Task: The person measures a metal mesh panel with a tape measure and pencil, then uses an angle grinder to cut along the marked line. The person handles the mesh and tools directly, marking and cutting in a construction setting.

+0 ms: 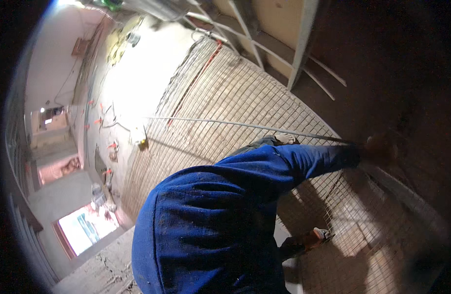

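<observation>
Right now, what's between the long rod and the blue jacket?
Head view: between rod and jacket, wire mesh, a dark line across it, olive cloth and a greyish shape, perhaps a shoe.

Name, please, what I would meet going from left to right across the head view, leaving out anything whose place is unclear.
Bright rectangular patch, red strip on the mesh, pale metal post, hand in shadow.
</observation>
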{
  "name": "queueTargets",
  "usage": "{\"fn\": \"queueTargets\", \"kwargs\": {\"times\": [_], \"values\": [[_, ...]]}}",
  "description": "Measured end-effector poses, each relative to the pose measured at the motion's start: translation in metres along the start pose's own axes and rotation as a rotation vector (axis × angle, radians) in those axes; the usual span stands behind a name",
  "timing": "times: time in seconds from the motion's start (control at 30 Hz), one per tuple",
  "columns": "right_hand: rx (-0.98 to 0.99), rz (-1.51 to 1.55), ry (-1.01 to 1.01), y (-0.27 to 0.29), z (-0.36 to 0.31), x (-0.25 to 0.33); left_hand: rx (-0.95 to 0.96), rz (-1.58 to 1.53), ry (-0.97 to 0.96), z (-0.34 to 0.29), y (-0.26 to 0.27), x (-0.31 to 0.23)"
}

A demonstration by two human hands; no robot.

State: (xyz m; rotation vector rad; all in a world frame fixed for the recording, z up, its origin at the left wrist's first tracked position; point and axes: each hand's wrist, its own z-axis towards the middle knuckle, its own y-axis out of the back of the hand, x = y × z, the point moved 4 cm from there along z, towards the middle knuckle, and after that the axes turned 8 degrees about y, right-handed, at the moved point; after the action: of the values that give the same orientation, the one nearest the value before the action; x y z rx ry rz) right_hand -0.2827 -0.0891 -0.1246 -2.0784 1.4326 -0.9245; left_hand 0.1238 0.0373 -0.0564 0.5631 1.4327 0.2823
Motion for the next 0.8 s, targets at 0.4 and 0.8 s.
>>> {"fn": "queueTargets", "kwargs": {"times": [0.4, 0.8], "values": [[-0.170, -0.078, -0.209, -0.026, 0.099, 0.024, -0.059, -0.228, 0.303, 0.017, 0.046, 0.130], [-0.234, -0.020, -0.137, -0.013, 0.076, 0.021, -0.151, -0.055, 0.117, 0.148, 0.004, 0.074]]}}
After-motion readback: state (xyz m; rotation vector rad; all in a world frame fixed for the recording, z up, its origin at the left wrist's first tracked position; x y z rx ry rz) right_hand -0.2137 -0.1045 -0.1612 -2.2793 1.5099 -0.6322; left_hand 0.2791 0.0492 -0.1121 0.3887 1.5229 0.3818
